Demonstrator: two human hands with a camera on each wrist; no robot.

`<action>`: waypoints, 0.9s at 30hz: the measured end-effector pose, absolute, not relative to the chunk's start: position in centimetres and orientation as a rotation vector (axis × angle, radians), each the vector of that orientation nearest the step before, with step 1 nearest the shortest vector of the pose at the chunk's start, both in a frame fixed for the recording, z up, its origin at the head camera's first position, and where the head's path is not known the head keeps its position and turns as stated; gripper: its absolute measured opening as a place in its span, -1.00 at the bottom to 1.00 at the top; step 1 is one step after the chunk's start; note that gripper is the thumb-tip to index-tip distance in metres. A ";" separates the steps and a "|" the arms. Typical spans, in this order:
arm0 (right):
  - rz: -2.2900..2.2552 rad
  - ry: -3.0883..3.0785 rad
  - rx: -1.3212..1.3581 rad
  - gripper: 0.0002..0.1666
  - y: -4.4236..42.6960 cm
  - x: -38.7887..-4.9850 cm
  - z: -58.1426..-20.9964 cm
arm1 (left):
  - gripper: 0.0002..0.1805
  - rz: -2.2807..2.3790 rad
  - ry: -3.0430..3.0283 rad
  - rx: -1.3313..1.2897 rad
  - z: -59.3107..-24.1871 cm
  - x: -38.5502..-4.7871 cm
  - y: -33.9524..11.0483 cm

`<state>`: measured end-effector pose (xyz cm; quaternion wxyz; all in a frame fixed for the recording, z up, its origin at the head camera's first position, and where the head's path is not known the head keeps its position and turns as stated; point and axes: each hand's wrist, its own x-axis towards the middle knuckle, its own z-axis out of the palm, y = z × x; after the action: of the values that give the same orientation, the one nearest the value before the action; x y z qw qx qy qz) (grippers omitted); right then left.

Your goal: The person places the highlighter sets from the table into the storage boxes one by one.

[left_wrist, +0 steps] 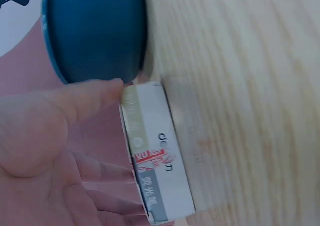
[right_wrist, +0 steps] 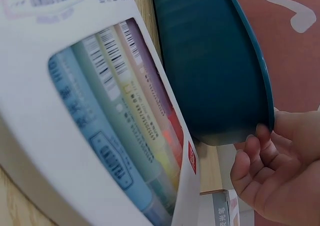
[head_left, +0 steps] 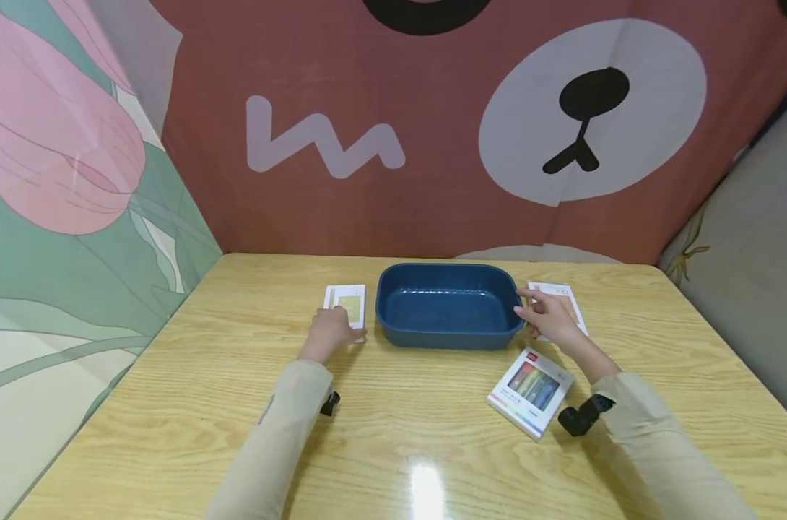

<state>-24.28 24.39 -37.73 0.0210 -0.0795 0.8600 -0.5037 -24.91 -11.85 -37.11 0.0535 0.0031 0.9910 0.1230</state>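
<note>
A blue plastic basin (head_left: 448, 339) stands on the table. At its right end my right hand (head_left: 549, 321) pinches the rim, thumb and fingers on either side of the wall. My left hand (head_left: 331, 334) lies over a white highlighter box (head_left: 351, 296) left of the basin, thumb at one edge and fingers at the other. In the left wrist view, the thumb meets a corner of this box (left_wrist: 159, 151) near the basin. Another white box (head_left: 570, 297) lies flat behind my right hand, partly covered. Nearer, a windowed box of highlighters (head_left: 530, 390) lies at an angle.
The wooden table (head_left: 380, 433) has a red wall cloth (head_left: 328, 217) with a bear print behind it. A flower-print cloth (head_left: 55, 289) hangs on the left, and a pale grey cloth (head_left: 757, 253) is at the right. Each wrist carries a small black camera.
</note>
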 end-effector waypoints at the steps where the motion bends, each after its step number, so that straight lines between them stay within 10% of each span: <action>1: -1.562 2.667 -0.249 -0.44 24.4 -24.2 -37.7 | -0.50 0.362 3.003 0.016 -37.2 -25.0 -11.8; 13: -1.594 2.629 -0.228 -0.44 24.2 -24.1 -37.5 | -0.52 0.475 2.997 -0.081 -37.5 -25.3 -11.8; 27: -1.610 2.618 -0.195 -0.44 24.1 -24.0 -37.4 | 0.11 0.561 3.024 -0.253 -37.5 -25.5 -11.9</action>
<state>-24.00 24.13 -37.44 0.0308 -0.0631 0.8497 -0.5226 -25.46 -11.93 -37.55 0.0277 -0.0818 0.9796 0.1817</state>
